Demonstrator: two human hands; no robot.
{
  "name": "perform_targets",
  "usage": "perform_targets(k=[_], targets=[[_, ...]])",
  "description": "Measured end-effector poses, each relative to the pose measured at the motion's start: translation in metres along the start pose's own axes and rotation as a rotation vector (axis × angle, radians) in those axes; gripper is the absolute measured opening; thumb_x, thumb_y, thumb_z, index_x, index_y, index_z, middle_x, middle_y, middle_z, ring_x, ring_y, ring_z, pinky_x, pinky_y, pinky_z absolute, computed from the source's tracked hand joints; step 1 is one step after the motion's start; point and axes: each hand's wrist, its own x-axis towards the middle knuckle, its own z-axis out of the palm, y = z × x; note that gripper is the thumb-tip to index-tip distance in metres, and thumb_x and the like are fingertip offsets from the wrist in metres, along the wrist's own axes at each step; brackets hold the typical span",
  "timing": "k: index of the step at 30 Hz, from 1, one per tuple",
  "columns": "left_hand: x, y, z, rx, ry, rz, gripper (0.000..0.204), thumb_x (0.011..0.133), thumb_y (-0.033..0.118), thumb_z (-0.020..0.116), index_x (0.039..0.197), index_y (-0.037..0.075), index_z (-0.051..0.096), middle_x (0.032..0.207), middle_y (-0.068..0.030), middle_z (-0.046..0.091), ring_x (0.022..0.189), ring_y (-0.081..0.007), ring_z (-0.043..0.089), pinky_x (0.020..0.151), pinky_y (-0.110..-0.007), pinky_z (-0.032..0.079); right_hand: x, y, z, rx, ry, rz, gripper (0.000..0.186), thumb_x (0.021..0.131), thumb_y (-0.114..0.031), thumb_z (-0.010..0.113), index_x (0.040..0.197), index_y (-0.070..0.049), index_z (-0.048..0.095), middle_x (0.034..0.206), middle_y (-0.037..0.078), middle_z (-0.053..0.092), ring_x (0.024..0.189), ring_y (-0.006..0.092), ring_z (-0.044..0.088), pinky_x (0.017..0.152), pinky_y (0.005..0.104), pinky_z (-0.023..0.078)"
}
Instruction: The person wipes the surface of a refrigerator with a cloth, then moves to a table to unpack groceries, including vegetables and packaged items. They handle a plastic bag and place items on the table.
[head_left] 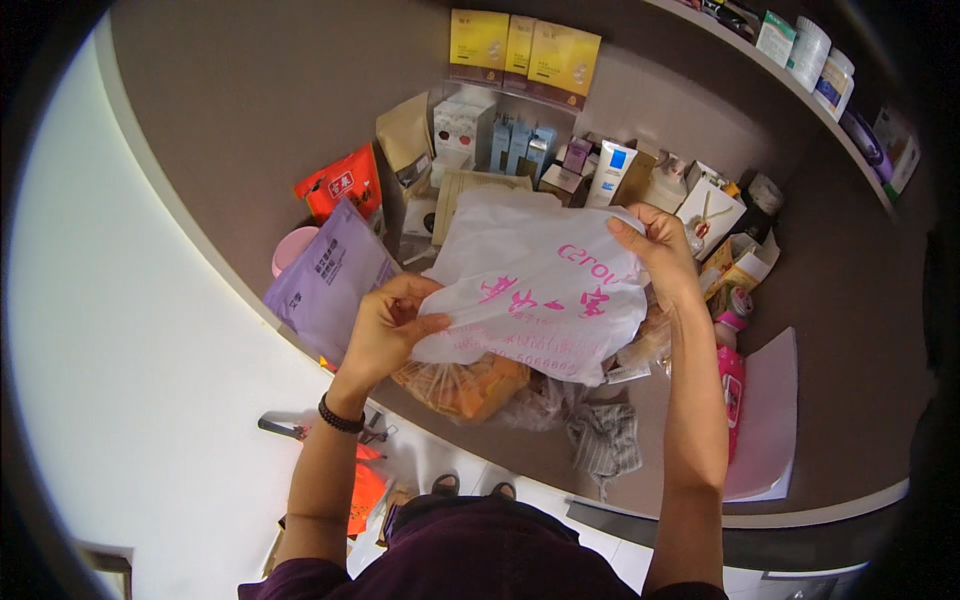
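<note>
My left hand (pixel 405 315) and my right hand (pixel 645 250) stretch a flattened white plastic bag (pixel 520 260) with pink printing between them, each pinching one side. The bag hides part of what lies under it. Just below it are a clear plastic bag with orange contents (pixel 455 395) and a crumpled grey striped cloth (pixel 600 440). A purple pouch (pixel 330 270) leans to the left of my left hand, with a red pouch (pixel 340 180) behind it.
Cosmetic boxes (pixel 520 150) and a white tube (pixel 607 178) fill the cubby's back. Yellow packets (pixel 525 55) stand higher up. A shelf (pixel 760 60) with bottles runs at upper right. A pink sheet (pixel 765 420) rests at right. The curved edge (pixel 800 515) borders the floor below.
</note>
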Motion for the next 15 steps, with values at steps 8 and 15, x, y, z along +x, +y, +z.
perform_targets(k=[8,15], targets=[[-0.004,-0.011,0.018,0.11,0.18,0.199,0.053,0.074,-0.008,0.072,0.12,0.001,0.047,0.104,-0.0069,0.061,0.093,-0.01,0.06,0.077,-0.023,0.05,0.028,-0.004,0.007,0.029,0.043,-0.02,0.011,0.086,-0.013,0.067,0.083,-0.003,0.066,0.074,-0.006,0.057,0.062,0.0025,0.042,0.056,0.0194,0.034],[-0.012,-0.028,0.017,0.166,0.245,-0.018,0.037,0.078,-0.011,0.065,0.109,0.001,0.049,0.095,-0.0058,0.062,0.089,-0.0119,0.06,0.077,-0.026,0.05,0.047,0.003,0.007,-0.102,0.148,-0.143,0.014,0.083,-0.011,0.07,0.073,-0.004,0.063,0.068,-0.006,0.053,0.06,0.0026,0.039,0.053,0.0207,0.031]])
